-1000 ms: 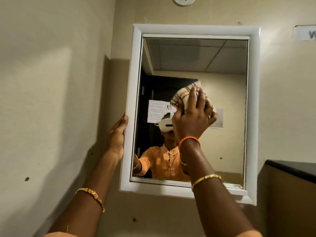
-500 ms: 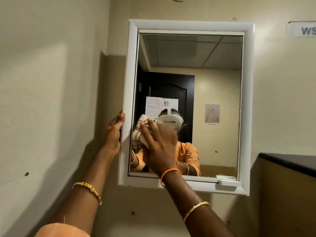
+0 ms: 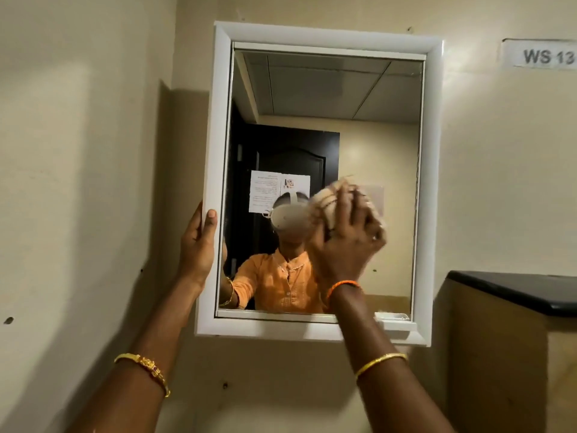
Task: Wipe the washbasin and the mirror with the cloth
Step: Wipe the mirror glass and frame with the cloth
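Note:
A white-framed mirror (image 3: 327, 98) hangs on the cream wall in front of me. My right hand (image 3: 346, 242) presses a bunched pale striped cloth (image 3: 324, 198) against the glass near its middle, and both are blurred by motion. My left hand (image 3: 198, 245) grips the left side of the mirror frame (image 3: 215, 151), thumb on the front face. The glass reflects a person in an orange shirt, a dark door and a ceiling. The washbasin is out of view.
A dark-topped ledge (image 3: 512, 292) juts out at the right, below mirror height. A wall label reading WS 13 (image 3: 543, 54) sits at the upper right. The left wall (image 3: 78, 182) stands close beside the mirror.
My right hand swept the cloth from the upper middle of the glass down to the lower left, then back right to the middle. My left hand kept its grip on the frame.

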The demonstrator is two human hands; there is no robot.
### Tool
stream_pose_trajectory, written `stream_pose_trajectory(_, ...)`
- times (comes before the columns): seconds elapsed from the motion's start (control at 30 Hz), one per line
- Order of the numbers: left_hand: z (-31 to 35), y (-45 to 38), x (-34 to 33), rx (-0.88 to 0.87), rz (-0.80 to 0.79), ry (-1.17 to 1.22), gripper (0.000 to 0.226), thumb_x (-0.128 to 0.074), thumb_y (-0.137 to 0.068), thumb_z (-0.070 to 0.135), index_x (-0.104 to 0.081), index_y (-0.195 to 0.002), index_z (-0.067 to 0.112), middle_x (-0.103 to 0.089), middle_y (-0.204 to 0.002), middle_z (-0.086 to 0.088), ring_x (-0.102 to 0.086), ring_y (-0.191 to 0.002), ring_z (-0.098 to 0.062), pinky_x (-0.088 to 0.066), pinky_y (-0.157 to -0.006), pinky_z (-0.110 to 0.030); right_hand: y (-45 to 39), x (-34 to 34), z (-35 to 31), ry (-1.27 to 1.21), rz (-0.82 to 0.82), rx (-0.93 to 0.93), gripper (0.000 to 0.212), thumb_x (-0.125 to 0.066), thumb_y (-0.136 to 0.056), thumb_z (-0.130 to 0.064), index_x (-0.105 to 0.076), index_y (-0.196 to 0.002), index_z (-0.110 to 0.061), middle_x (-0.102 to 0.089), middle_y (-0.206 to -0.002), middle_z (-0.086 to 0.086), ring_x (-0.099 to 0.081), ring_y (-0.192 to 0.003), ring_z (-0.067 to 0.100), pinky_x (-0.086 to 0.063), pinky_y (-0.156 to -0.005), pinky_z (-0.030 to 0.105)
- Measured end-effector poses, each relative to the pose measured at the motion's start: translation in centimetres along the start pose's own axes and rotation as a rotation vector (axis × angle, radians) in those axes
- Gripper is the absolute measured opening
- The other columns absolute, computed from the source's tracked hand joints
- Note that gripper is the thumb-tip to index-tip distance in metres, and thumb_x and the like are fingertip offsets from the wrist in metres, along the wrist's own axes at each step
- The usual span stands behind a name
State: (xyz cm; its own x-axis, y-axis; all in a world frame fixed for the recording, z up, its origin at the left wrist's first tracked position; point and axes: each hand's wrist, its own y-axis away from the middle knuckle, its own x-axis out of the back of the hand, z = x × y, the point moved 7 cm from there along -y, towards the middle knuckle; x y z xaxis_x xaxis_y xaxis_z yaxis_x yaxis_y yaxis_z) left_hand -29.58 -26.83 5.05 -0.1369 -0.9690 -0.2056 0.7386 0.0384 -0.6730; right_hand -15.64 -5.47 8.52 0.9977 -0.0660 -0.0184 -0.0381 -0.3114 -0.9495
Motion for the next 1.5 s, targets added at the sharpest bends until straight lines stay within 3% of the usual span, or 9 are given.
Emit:
stream_pose_trajectory(0.17, 0.5, -0.1, 0.4, -0.050, 0.095, -0.019, 0.047, -0.044, -0.094, 0.044, -0.046, -0.137, 0.025, -0.055, -0.134, -0.013, -0.055, -0.119, -0.028, -0.044, -0.103, -0.046, -0.5, -2.4, -6.6, -0.011, -0.124, 0.325, 0.064, -0.052, -0.077, -0.038, -0.043, -0.138, -0.024, -0.045, -0.143, 0.010, -0.040, -0.125, 0.035, -0.035, -0.099, 0.053)
stream_pose_trajectory(0.27, 0.5, -0.2, 0.5, -0.059, 0.071, -0.001, 0.056, -0.049, -0.087, 0.055, -0.050, -0.133, 0.024, -0.055, -0.126, -0.029, -0.060, -0.101, -0.040, -0.052, -0.089, -0.048, -3.9, -1.0, -3.9, 0.031, -0.053, 0.192, 0.064, -0.047, -0.073, -0.035, -0.045, -0.137, -0.025, -0.048, -0.141, 0.009, -0.045, -0.119, 0.036, -0.038, -0.095, 0.050)
stream_pose_trajectory(0.4, -0.8, -0.5, 0.5, -0.029, 0.038, -0.009, 0.078, -0.053, -0.070, 0.076, -0.049, -0.131, 0.028, -0.049, -0.131, -0.032, -0.045, -0.119, -0.057, -0.036, -0.096, -0.071, -5.9, 1.3, 2.5, 0.047, -0.003, -0.045, 0.066, -0.053, -0.077, -0.035, -0.039, -0.141, -0.026, -0.044, -0.144, 0.006, -0.042, -0.123, 0.033, -0.032, -0.098, 0.048)
stream_pose_trajectory(0.6, -1.2, -0.3, 0.8, -0.024, 0.062, -0.032, 0.089, -0.049, -0.068, 0.081, -0.049, -0.131, 0.018, -0.049, -0.131, -0.031, -0.046, -0.120, -0.053, -0.037, -0.099, -0.068, 0.5, 3.2, 9.5, 0.051, 0.069, -0.208, 0.062, -0.041, -0.081, -0.039, -0.037, -0.142, -0.026, -0.042, -0.146, 0.004, -0.041, -0.126, 0.031, -0.029, -0.101, 0.051)
stream_pose_trajectory(0.73, -0.6, 0.0, 0.8, -0.055, 0.100, -0.048, 0.079, -0.045, -0.076, 0.069, -0.051, -0.131, 0.012, -0.051, -0.130, -0.031, -0.048, -0.121, -0.049, -0.039, -0.102, -0.062, 7.1, 2.6, 10.0, 0.024, 0.029, -0.300, 0.060, -0.038, -0.084, -0.042, -0.038, -0.141, -0.025, -0.040, -0.148, 0.005, -0.041, -0.124, 0.035, -0.027, -0.101, 0.054)
stream_pose_trajectory(1.03, -0.7, -0.1, 0.7, -0.070, 0.103, -0.020, 0.049, -0.040, -0.095, 0.044, -0.051, -0.133, 0.014, -0.050, -0.131, -0.031, -0.046, -0.123, -0.049, -0.037, -0.105, -0.060, 4.5, 1.7, 7.1, -0.043, 0.108, -0.451, 0.057, -0.042, -0.087, -0.045, -0.037, -0.142, -0.029, -0.039, -0.149, 0.002, -0.041, -0.124, 0.034, -0.025, -0.102, 0.054)
stream_pose_trajectory(1.23, -0.2, 0.2, 0.7, -0.088, 0.169, 0.018, 0.043, -0.041, -0.098, 0.032, -0.048, -0.135, 0.011, -0.053, -0.136, -0.008, -0.048, -0.127, -0.022, -0.038, -0.109, -0.034, 6.4, -2.4, -4.4, -0.059, -0.125, 0.017, 0.067, -0.045, -0.074, -0.043, -0.042, -0.139, -0.029, -0.040, -0.148, 0.005, -0.034, -0.128, 0.029, -0.024, -0.102, 0.047)
stream_pose_trajectory(1.37, 0.3, 0.2, 0.8, -0.103, 0.159, 0.016, 0.039, -0.042, -0.099, 0.024, -0.049, -0.134, 0.009, -0.053, -0.125, 0.003, -0.046, -0.119, -0.006, -0.038, -0.090, -0.003, 8.9, -3.5, -8.3, -0.042, -0.258, 0.360, 0.064, -0.044, -0.080, -0.046, -0.039, -0.141, -0.030, -0.038, -0.150, 0.003, -0.028, -0.132, 0.025, -0.026, -0.103, 0.052)
stream_pose_trajectory(1.5, 0.2, 0.3, 1.2, -0.093, 0.142, -0.001, 0.041, -0.043, -0.098, 0.025, -0.048, -0.135, 0.009, -0.052, -0.131, 0.001, -0.046, -0.124, -0.009, -0.036, -0.105, -0.020, 6.6, -1.8, -2.5, -0.010, -0.163, 0.251, 0.068, -0.058, -0.073, -0.044, -0.045, -0.137, -0.030, -0.045, -0.145, 0.001, -0.040, -0.126, 0.026, -0.033, -0.098, 0.044)
